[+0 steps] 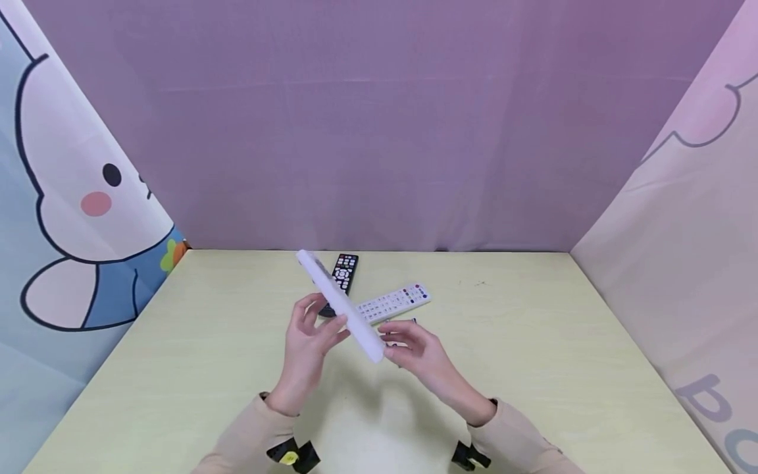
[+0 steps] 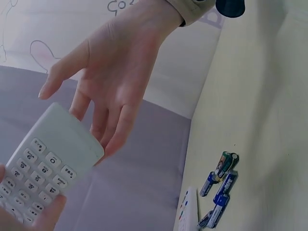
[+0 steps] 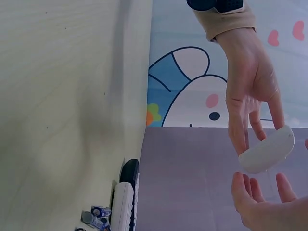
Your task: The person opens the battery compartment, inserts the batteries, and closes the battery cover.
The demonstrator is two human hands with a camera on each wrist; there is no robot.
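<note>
Purple cloth (image 1: 379, 145): is hanging behind the far edge of the desk (image 1: 533, 349), showing faint creases (image 1: 331, 81).
Left sheet (image 1: 35, 382): is slanting along the desk in light blue, displaying a white cartoon figure (image 1: 65, 131) with a pink cheek (image 1: 96, 204).
Right sheet (image 1: 681, 250): is blending from pale to pink higher up and bearing purple lettering (image 1: 701, 386) at its near end.
Desk top: is widening toward the near side in pale yellow-green.
Light: is brightening the near middle among blurred shadows (image 1: 426, 421).

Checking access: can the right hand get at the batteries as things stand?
Likely yes: the right hand looks empty, near the end of the remote the left hand holds. The batteries lie nearby on the table, and the left wrist view shows nothing over them.
</note>
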